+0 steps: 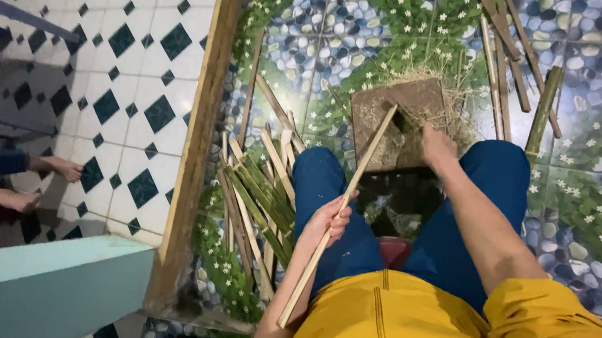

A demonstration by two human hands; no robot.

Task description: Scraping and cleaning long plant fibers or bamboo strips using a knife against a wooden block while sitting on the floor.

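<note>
Bamboo strip point(344, 206) gripped by the left hand point(329, 223) — it could slip; right hand point(436, 146) fingers hidden — grip unclear.

Tiled floor point(591, 89) — pebble-and-flower print; on it: wooden block point(394, 122) with dry fibres, heap of split bamboo strips point(261, 194), further bamboo sticks point(513, 63) — long wooden plank point(195, 135) alongside.

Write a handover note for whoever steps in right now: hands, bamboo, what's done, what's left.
Left hand: gripping a long bamboo strip, its far end resting on the wooden block.
Right hand: at the block's right edge; grip hidden.
Pile of split bamboo strips lies on the floor left of the knees; more bamboo sticks top right.
Done: many strips split, shavings around the block.
Left: the held strip, apparently.
</note>
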